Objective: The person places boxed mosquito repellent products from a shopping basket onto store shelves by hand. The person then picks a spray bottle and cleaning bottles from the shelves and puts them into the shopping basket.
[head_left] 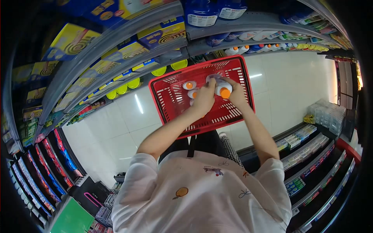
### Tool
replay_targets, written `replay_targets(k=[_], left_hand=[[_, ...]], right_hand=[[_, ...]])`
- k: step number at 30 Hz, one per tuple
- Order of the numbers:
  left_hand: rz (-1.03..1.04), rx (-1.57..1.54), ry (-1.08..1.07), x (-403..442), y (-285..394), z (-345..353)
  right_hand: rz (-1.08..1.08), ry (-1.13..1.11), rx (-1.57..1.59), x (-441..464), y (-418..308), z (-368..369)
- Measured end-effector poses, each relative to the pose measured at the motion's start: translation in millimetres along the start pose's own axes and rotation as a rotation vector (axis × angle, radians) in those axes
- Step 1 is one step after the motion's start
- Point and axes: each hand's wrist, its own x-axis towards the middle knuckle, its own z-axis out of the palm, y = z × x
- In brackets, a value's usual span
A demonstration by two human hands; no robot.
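Observation:
A red shopping basket (155, 97) with slotted sides is below me. Inside it my right hand (236, 92) is closed around a white bottle (224, 90) with an orange cap, which points up toward me. Just left of that, my left hand (206, 96) reaches in with its fingers bent against the bottle's side and a pale, purplish part behind it; its fingertips are partly hidden. More white bottles with orange caps, among them one bottle (189, 85) at the basket's left, stand beside my left hand. My left forearm covers some of them.
Shelves (147, 50) with yellow-blue boxes (162, 33) and blue bottles (202, 17) run along the far side. A lower shelf (311, 151) with small packs stands at the right. Pale floor tiles (120, 101) surround the basket, and a shoe (222, 134) shows below it.

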Motion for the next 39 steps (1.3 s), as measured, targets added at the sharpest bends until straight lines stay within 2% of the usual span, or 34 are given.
replay_targets(k=[2,4,5,7,10,19,22,23,25,26,27,28,29,30,31,33,34,35,36,39], left_hand=[[-0.073,0.000,0.054,5.5,-28.9,30.6],[-0.202,0.093,-0.017,12.3,-43.0,43.5],[-0.277,0.123,-0.068,16.2,-51.7,49.9],[-0.377,0.132,-0.096,23.2,-64.4,56.9],[-0.294,0.172,0.026,30.3,-97.1,71.5],[-0.427,0.044,-0.146,45.5,-125.9,77.9],[-0.434,-0.044,-0.050,43.7,-117.5,74.2],[-0.314,0.060,0.005,41.4,-123.8,77.8],[-0.279,0.023,0.020,36.0,-124.1,77.2],[-0.261,0.038,0.013,32.6,-119.8,72.5],[-0.257,-0.001,-0.026,29.4,-111.7,62.8],[-0.252,-0.038,-0.063,24.7,-103.0,51.7],[-0.136,-0.039,0.055,18.4,-94.6,42.3],[-0.020,-0.042,0.171,10.8,-87.0,32.8],[-0.079,-0.077,0.064,3.7,-76.5,14.7],[-0.226,-0.230,-0.127,-10.7,-48.2,-32.4],[-0.305,-0.345,-0.214,-18.0,-36.9,-55.3],[-0.170,-0.385,-0.089,-30.4,-30.2,-70.4],[-0.102,-0.431,-0.061,-39.1,-23.7,-89.5],[0.097,-0.342,0.057,-66.6,44.4,-198.8]], right_hand=[[0.018,0.050,-0.094,8.4,13.1,15.6],[0.091,0.052,-0.071,19.5,50.3,37.4],[0.008,0.060,0.000,26.4,72.9,49.3],[0.018,0.092,0.025,37.1,90.6,65.8],[0.029,0.100,0.021,52.8,110.8,84.8],[0.134,0.035,-0.098,66.9,135.1,104.7],[0.100,0.064,-0.060,74.1,141.7,106.3],[0.089,0.064,-0.035,72.6,134.1,104.3],[0.099,0.036,0.002,62.9,113.8,96.8],[0.207,-0.015,0.043,59.9,101.5,89.6],[0.066,0.074,0.107,53.6,86.7,85.2],[0.062,0.089,0.136,49.6,79.1,79.0],[-0.057,0.143,0.093,42.9,58.6,67.4],[0.026,0.104,0.178,37.5,31.9,53.0],[0.106,0.050,0.189,33.4,2.1,36.8],[0.147,-0.092,0.457,25.2,-61.9,11.7],[0.027,-0.166,0.453,22.0,-95.1,2.2],[-0.143,-0.260,0.393,20.5,-134.6,-7.6],[-0.213,-0.307,0.407,14.1,-180.6,-12.8],[-0.751,-0.374,0.124,-5.5,-308.7,-28.1]])
